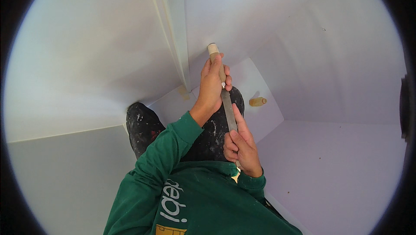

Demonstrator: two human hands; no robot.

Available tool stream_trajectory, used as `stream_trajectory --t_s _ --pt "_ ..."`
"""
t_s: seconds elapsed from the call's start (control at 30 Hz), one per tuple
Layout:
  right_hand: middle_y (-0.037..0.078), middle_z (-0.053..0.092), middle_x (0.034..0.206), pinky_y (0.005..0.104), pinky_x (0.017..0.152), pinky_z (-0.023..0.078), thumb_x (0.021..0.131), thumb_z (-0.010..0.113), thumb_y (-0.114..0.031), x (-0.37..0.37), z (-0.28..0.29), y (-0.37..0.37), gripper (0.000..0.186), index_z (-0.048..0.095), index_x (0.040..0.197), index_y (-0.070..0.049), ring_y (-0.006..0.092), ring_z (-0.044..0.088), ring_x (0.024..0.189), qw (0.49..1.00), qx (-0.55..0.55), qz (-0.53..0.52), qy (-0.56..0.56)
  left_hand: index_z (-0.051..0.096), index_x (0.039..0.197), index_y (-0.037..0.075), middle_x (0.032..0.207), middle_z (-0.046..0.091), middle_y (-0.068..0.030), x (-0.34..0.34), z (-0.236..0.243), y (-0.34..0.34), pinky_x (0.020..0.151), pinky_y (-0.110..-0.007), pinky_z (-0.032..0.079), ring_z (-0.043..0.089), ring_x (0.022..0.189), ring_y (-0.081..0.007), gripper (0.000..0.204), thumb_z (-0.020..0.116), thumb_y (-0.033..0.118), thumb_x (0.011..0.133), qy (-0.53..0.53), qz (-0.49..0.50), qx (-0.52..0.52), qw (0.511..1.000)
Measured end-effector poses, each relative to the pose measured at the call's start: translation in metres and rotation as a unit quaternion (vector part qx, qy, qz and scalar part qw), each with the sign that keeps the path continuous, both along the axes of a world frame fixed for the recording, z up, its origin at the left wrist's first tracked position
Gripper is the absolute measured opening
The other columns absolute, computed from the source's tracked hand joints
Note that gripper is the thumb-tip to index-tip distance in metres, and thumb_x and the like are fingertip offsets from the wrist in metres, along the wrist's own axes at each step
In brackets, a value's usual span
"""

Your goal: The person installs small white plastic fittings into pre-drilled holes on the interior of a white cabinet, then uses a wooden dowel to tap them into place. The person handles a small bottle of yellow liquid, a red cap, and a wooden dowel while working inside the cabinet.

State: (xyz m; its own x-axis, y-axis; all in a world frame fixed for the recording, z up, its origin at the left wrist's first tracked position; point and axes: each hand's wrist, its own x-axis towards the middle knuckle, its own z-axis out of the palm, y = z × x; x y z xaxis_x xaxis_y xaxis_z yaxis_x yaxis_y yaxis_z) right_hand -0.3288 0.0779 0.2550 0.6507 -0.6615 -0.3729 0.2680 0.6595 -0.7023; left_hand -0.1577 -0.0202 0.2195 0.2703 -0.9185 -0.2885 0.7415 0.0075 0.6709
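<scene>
My left hand (213, 81) is closed around the tan handle (212, 49) of a long, flat grey metal tool (229, 109) that looks like a file. My right hand (240, 144) grips the lower part of the blade, one finger lying extended along it. The tool runs nearly upright in the picture, over my dark, white-spattered trousers (203, 144). Part of the handle is hidden by my left fingers.
Pale panels (333, 70) enclose me on several sides, with a white strip (175, 35) along the upper middle. A small yellowish cylinder (258, 101) lies on the pale surface (264, 113) right of my knee. A tan patch (184, 93) shows near the strip's lower end.
</scene>
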Motion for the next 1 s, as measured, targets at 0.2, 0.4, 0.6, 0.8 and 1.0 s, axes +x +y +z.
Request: stream_trajectory --t_s 0.2,0.4,0.6,0.8,1.0 --pt "-0.002 0.033 0.068 0.0219 0.045 0.026 0.112 0.037 -0.014 0.001 -0.0019 -0.0008 0.066 0.003 0.168 -0.025 0.0069 0.028 0.05 1.0 -0.005 -0.001 0.006 0.046 0.138 0.006 0.085 0.053 -0.0009 0.0001 0.0024 0.0001 0.052 -0.025 0.042 0.051 0.062 -0.0096 0.047 0.05 0.043 0.11 0.003 -0.003 0.0 1.0" --pt "-0.002 0.033 0.068 0.0221 0.045 0.027 0.112 0.037 -0.013 0.0015 -0.002 -0.001 0.067 0.003 0.168 -0.025 0.0069 0.028 0.05 1.0 -0.004 -0.002 0.005 0.044 0.141 0.004 0.084 0.054 -0.0019 0.0012 0.0011 -0.0004 0.05 -0.025 0.043 0.052 0.059 -0.0101 0.049 0.049 0.041 0.11 0.01 -0.001 -0.007 1.0" --pt "-0.002 0.033 0.069 0.022 0.045 0.027 0.112 0.037 -0.013 0.0013 0.0013 -0.0012 0.067 0.003 0.168 -0.025 0.0068 0.028 0.05 1.0 0.002 -0.003 0.015 0.047 0.138 0.005 0.084 0.052 -0.0001 -0.0006 0.0056 0.001 0.053 -0.025 0.042 0.049 0.062 -0.0091 0.05 0.051 0.045 0.109 0.001 -0.005 0.0 1.0" --pt "-0.002 0.033 0.069 0.022 0.045 0.026 0.112 0.037 -0.013 0.002 -0.0009 -0.0003 0.067 0.003 0.168 -0.025 0.0066 0.027 0.05 1.0 -0.004 -0.003 0.011 0.047 0.138 0.006 0.084 0.052 -0.0003 0.0004 0.0048 0.0013 0.053 -0.025 0.042 0.049 0.062 -0.0091 0.049 0.051 0.045 0.109 0.003 -0.003 -0.002 1.0" --pt "-0.002 0.033 0.069 0.0224 0.045 0.026 0.112 0.036 -0.012 0.0027 -0.0024 -0.0019 0.067 0.003 0.168 -0.025 0.0066 0.027 0.05 1.0 0.001 -0.002 0.009 0.042 0.143 0.004 0.084 0.054 -0.002 0.0031 0.0035 -0.0002 0.051 -0.026 0.043 0.052 0.061 -0.0103 0.049 0.048 0.041 0.111 0.008 -0.01 -0.002 1.0"
